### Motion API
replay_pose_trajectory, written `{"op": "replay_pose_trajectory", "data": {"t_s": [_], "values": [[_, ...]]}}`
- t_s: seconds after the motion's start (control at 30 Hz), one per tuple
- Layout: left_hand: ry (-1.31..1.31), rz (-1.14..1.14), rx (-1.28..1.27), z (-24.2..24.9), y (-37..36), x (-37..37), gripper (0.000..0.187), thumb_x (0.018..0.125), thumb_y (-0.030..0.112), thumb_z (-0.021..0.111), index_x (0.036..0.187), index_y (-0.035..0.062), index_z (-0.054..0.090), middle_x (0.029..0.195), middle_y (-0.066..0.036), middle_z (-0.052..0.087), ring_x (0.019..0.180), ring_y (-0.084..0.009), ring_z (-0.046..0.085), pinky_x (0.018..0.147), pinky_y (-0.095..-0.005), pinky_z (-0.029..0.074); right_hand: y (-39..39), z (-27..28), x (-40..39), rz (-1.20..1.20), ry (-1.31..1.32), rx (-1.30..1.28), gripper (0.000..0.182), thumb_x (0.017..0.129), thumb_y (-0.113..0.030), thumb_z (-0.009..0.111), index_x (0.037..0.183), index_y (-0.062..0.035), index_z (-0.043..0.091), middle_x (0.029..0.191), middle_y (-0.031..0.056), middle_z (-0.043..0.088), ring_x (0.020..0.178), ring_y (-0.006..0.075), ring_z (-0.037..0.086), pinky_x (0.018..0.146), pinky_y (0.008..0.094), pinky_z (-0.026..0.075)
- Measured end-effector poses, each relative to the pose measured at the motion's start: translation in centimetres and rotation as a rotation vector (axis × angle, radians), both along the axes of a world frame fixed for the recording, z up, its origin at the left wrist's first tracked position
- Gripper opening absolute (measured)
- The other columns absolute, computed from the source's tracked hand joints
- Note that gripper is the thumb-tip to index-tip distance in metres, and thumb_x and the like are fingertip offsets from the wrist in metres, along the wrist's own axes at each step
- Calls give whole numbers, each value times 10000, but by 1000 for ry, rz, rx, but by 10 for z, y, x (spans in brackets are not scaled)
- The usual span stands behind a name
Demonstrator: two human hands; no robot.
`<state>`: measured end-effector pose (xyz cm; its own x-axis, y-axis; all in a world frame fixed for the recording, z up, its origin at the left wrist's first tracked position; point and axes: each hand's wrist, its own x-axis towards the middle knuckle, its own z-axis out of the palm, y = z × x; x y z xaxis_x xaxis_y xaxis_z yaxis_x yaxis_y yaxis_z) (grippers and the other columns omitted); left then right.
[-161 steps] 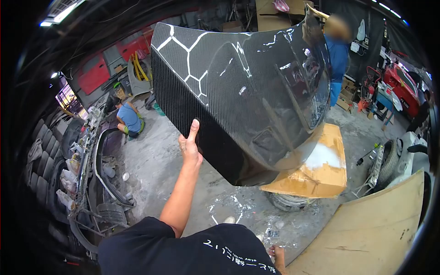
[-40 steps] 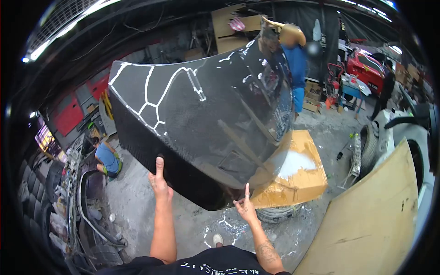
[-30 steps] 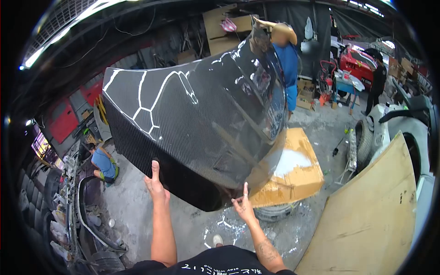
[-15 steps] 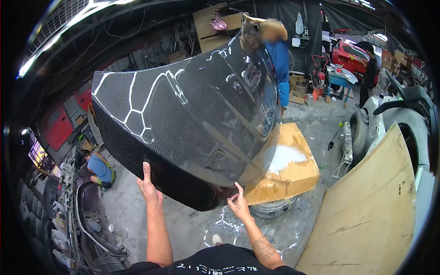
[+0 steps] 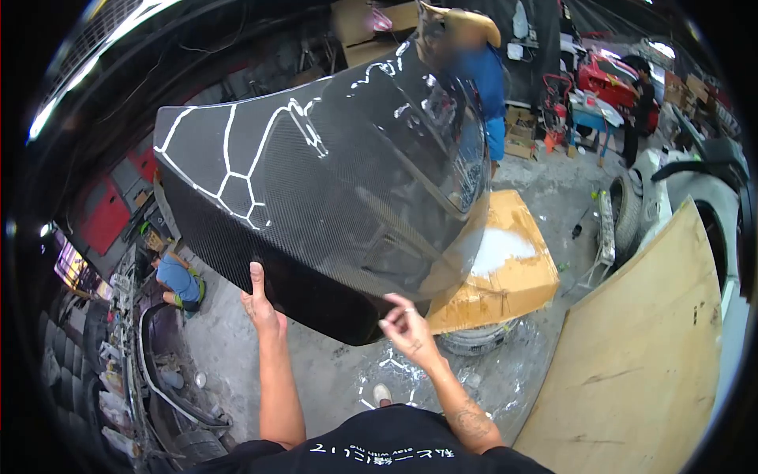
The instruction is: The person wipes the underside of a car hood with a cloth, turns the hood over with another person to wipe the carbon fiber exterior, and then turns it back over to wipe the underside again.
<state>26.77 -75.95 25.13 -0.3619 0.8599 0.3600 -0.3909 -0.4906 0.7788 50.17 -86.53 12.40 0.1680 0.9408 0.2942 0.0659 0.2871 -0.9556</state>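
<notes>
A large glossy black carbon-fibre car hood (image 5: 316, 205) is held up tilted in front of me, reflecting the ceiling lights. My left hand (image 5: 262, 304) is closed on its near lower edge, thumb up over the surface. At the near right corner, my right hand (image 5: 407, 328) is slightly blurred, its fingers apart and loosely bent, with the fingertips overlapping the hood's edge. A person in blue (image 5: 485, 87) stands at the far end, an arm raised by the hood's top corner. Beneath the hood's right side lies a brown cardboard-covered box (image 5: 505, 292) with a white patch.
The box rests over a tire (image 5: 478, 338). A curved wooden-toned panel (image 5: 632, 340) leans at right before a pale car body (image 5: 730, 205). Someone crouches (image 5: 178, 280) at left beside car parts (image 5: 150, 340). Behind, a red car (image 5: 608, 79) and a person in black (image 5: 638, 110) appear.
My right hand has shifted left and up along the hood's corner, its fingers bending differently. My left hand keeps its grip. The view has tilted slightly.
</notes>
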Motion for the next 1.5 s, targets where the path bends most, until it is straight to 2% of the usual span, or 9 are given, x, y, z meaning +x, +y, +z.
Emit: {"op": "replay_pose_trajectory", "data": {"t_s": [0.13,0.2,0.27,0.43,0.57,0.73,0.87,1.43,1.5], "values": [[41,-33,22,5,-6,6,428,895,274,753,1169,-19,603,1071,-106,683,900,-219,701,821,-346,610,-53,131,-26,638,27,822,198,917,-133,655,1087,-35,676,1055,91,684,936,186,648,750,311,522],[69,-86,9,3,-5,6,465,900,275,745,1203,-41,586,1091,-128,677,911,-242,699,835,-375,619,-80,171,-53,1180,306,991,214,918,-117,637,1109,-31,676,1069,123,632,1053,288,611,918,420,467],[7,34,-94,13,-12,15,480,904,273,738,1215,-54,577,1113,-150,670,916,-270,697,843,-408,624,-105,206,-76,1386,509,1125,432,1006,-337,576,1147,69,609,1083,199,646,967,267,599,825,418,461],[65,-87,10,9,-9,8,493,921,289,715,1220,-76,570,1137,-166,663,923,-274,695,825,-396,631,-112,225,-94,1691,495,1064,487,1010,-375,537,1204,71,535,1120,278,583,980,422,538,866,478,429],[91,45,7,10,-9,16,480,924,308,711,1201,-66,596,1132,-154,665,924,-254,693,825,-386,625,-108,226,-103,1657,601,1214,547,976,-410,589,1194,89,533,1095,278,596,952,423,551,835,480,440],[94,-18,-31,16,-18,21,521,921,329,711,1236,-64,579,1161,-161,655,943,-270,686,849,-408,620,-106,215,-120,1677,679,1393,737,946,-441,618,1390,102,391,1343,239,507,1214,428,501,1028,514,391],[96,83,63,20,-20,26,513,919,320,714,1223,-72,581,1161,-168,655,949,-273,685,849,-411,621,-100,220,-81,1940,337,931,542,967,-384,601,1206,97,523,1109,272,560,983,453,529,858,531,414],[103,31,70,16,-19,25,491,932,311,700,1210,-77,589,1153,-171,658,957,-279,684,838,-412,619,-94,233,-90,1906,732,1330,481,961,-317,626,1178,104,541,1103,282,559,985,457,530,863,528,417],[97,-84,28,15,-20,21,522,954,273,676,1347,-17,492,1252,-121,603,1071,-225,626,938,-366,555,-96,229,-89,1860,705,1296,469,962,-303,625,1178,106,541,1107,282,559,983,457,531,864,528,417]]}}
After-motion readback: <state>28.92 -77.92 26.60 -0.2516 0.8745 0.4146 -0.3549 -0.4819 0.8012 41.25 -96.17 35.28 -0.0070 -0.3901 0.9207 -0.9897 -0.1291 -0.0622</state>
